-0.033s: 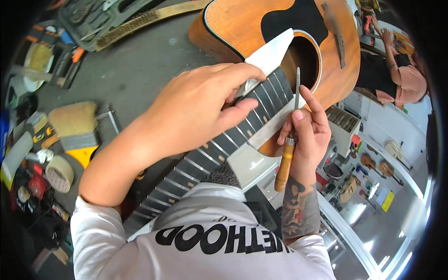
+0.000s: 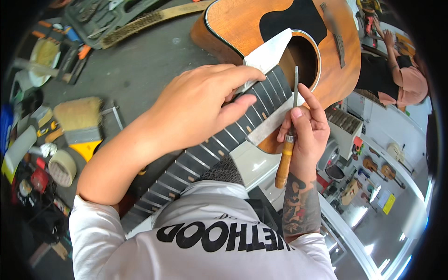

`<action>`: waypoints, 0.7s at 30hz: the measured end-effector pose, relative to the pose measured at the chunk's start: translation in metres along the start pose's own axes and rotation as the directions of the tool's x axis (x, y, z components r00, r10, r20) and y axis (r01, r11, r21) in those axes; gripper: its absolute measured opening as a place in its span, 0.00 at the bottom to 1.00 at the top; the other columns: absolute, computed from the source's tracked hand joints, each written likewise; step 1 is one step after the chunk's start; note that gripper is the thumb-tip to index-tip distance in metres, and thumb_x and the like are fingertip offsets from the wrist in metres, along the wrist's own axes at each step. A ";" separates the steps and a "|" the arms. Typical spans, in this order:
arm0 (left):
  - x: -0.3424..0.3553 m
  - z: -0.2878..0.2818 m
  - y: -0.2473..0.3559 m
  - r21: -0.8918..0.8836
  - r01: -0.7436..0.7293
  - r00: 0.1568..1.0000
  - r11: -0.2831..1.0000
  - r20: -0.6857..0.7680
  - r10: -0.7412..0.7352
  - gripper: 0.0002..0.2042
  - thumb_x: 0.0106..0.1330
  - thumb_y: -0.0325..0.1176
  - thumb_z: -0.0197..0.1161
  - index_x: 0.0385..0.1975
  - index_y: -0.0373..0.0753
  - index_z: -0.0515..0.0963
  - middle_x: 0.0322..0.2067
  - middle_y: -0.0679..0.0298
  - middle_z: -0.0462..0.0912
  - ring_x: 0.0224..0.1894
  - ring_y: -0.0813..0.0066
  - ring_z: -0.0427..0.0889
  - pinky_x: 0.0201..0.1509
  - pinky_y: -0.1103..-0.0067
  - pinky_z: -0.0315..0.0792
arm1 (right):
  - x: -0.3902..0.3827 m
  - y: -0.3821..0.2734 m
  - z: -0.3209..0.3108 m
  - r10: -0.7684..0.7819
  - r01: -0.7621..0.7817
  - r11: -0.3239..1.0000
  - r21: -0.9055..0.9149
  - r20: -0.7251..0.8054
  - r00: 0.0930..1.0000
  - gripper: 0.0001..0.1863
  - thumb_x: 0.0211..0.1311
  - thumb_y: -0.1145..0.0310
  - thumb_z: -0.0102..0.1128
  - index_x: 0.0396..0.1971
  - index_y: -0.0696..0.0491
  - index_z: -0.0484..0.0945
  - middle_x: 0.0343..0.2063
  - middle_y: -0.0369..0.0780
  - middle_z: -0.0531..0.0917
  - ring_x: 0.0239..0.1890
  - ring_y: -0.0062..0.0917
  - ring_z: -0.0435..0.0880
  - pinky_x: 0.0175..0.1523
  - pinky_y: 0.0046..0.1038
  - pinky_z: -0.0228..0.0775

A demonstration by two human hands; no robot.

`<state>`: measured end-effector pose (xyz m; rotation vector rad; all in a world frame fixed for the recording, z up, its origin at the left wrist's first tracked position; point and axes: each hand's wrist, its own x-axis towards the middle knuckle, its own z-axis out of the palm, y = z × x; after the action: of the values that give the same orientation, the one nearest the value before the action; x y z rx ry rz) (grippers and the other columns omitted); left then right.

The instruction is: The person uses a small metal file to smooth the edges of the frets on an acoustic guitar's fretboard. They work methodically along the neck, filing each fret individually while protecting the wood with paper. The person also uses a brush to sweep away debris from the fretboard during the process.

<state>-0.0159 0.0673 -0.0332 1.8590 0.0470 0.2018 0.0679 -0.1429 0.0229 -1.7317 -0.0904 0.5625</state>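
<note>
An acoustic guitar (image 2: 228, 28) with a black pickguard lies across the view, its dark fretboard (image 2: 198, 161) running down toward my body. My left hand (image 2: 191, 107) grips the neck near the body, thumb over the frets and some fingers hidden behind the far edge. White sheet material (image 2: 270, 51) sticks out past the index finger, beside the soundhole. A whitish strip (image 2: 268, 125) runs along the fretboard's near edge. In my right hand (image 2: 308, 130) is a slim metal file (image 2: 286, 158) with a wooden handle. It points up past the fretboard's end, index finger stretched alongside.
On the grey workbench (image 2: 140, 70) at left are a wide brush (image 2: 79, 116), a tape roll (image 2: 62, 168) and a tool case (image 2: 105, 18). A curved bristled wooden brush (image 2: 154, 21) lies at the back. Another person (image 2: 401, 79) works at far right.
The view has shifted slightly, and the file has tilted a little more upright. Both hands keep their holds.
</note>
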 end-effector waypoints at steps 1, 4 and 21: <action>-0.001 0.003 -0.001 0.045 -0.028 0.999 0.999 -0.016 0.029 0.19 0.66 0.30 0.68 0.58 0.42 0.80 0.24 0.60 0.73 0.28 0.64 0.74 0.34 0.70 0.70 | 0.001 -0.002 -0.006 0.013 -0.017 0.998 0.064 0.071 0.997 0.25 0.70 0.78 0.58 0.66 0.65 0.69 0.26 0.38 0.82 0.23 0.16 0.80 0.28 0.20 0.75; -0.005 0.000 0.017 0.213 0.063 0.995 0.975 0.056 -0.077 0.24 0.70 0.31 0.62 0.67 0.46 0.74 0.31 0.56 0.76 0.37 0.55 0.76 0.46 0.66 0.72 | 0.008 -0.013 -0.016 0.042 -0.024 0.995 -0.097 0.180 0.983 0.25 0.71 0.76 0.60 0.66 0.64 0.70 0.29 0.38 0.84 0.26 0.16 0.81 0.33 0.20 0.77; -0.058 0.063 0.066 0.292 0.576 0.660 0.763 -0.718 -0.224 0.22 0.53 0.27 0.77 0.50 0.31 0.83 0.39 0.56 0.82 0.39 0.66 0.81 0.45 0.74 0.74 | 0.175 -0.071 -0.017 -0.191 0.979 0.193 -0.065 0.976 0.102 0.28 0.36 0.85 0.63 0.43 0.51 0.89 0.34 0.39 0.80 0.34 0.29 0.79 0.37 0.29 0.70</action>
<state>-0.0672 -0.0194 0.0053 2.1405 1.1182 0.5487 0.2458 -0.0779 0.0358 -1.6678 -2.2093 0.5539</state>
